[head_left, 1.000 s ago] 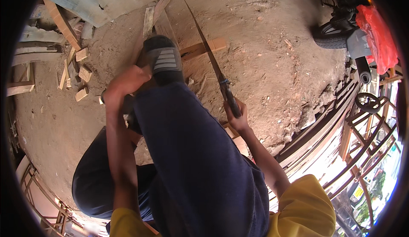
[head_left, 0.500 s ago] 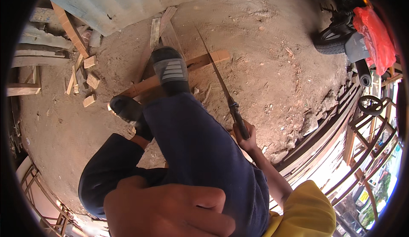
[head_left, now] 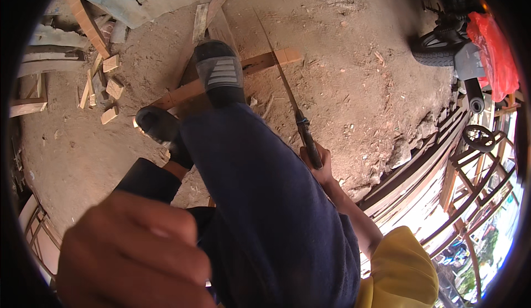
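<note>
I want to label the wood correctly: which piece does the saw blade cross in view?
The long reddish-brown beam under the grey-striped shoe: the saw in the right hand crosses its right end. The boards beyond and offcuts at left are not crossed.

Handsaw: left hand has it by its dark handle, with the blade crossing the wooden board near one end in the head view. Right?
Wrong hand. The head view shows the handsaw in the right hand. The rest stands: gripped by its dark handle, blade crossing the wooden board near one end in that view.
</note>
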Tool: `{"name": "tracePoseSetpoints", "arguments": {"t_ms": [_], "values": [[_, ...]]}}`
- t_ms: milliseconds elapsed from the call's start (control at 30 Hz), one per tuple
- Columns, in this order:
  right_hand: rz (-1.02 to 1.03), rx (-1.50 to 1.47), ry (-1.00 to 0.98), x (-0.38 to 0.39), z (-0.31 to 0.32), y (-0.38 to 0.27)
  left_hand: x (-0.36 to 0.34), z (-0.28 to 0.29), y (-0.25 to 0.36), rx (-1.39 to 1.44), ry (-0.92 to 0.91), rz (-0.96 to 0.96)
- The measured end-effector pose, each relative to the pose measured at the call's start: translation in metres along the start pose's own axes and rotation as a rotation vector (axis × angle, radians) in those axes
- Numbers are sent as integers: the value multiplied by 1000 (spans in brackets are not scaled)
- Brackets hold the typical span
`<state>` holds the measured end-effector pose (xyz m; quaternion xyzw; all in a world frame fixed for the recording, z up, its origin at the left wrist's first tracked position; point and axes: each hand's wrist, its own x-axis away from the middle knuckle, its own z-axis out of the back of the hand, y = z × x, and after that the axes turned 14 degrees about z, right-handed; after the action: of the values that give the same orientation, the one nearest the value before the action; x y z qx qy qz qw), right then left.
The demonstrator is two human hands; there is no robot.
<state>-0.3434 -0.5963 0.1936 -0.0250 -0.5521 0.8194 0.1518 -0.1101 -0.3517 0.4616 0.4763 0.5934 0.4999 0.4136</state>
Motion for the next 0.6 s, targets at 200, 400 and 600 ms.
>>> {"name": "tracePoseSetpoints", "arguments": {"t_ms": [200,400,600], "values": [[-40,-10,101,-61,-2,-2,-33,69,-87,-642,629,1029],[-47,-115,71,-36,1,13,-4,113,-295,-1130,433,1144],[31,-79,35,30,14,35,45,107,-441,-1507,941,871]]}}
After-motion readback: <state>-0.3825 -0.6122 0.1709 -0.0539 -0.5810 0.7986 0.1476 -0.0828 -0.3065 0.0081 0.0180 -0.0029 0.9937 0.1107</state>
